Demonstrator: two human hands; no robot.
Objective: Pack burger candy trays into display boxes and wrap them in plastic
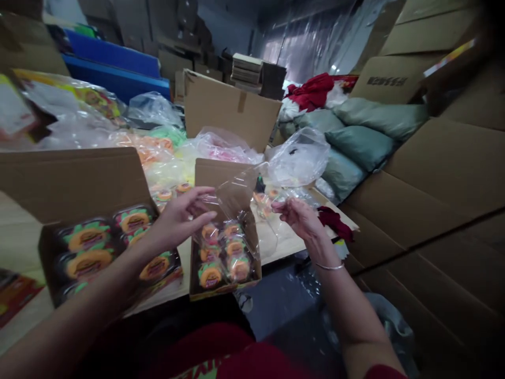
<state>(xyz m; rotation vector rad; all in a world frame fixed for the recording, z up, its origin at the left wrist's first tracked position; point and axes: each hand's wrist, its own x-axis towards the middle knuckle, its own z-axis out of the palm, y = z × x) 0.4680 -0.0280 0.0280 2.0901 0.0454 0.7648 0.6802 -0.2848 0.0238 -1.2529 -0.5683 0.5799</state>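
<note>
My right hand [298,218], with a bracelet at the wrist, pinches the edge of a thin clear plastic piece [239,187], perhaps a tray or cover. This plastic stretches leftward above an open cardboard display box [225,290]. My left hand [183,217] has its fingers spread at the plastic's left side; whether they touch it I cannot tell. Inside the box, burger-printed orange and green toys [210,275] stand in two columns. To the left, beneath my left forearm, a second open box [47,258] contains larger packs of similar burger-printed toys [89,263].
Clear plastic bags [298,158] and loose wrapped pieces cover the back of the table. Grey-green sacks [361,142] are piled at the right. Large cartons [445,168] wall the right side. A dark red cloth [335,223] hangs at the table's right corner.
</note>
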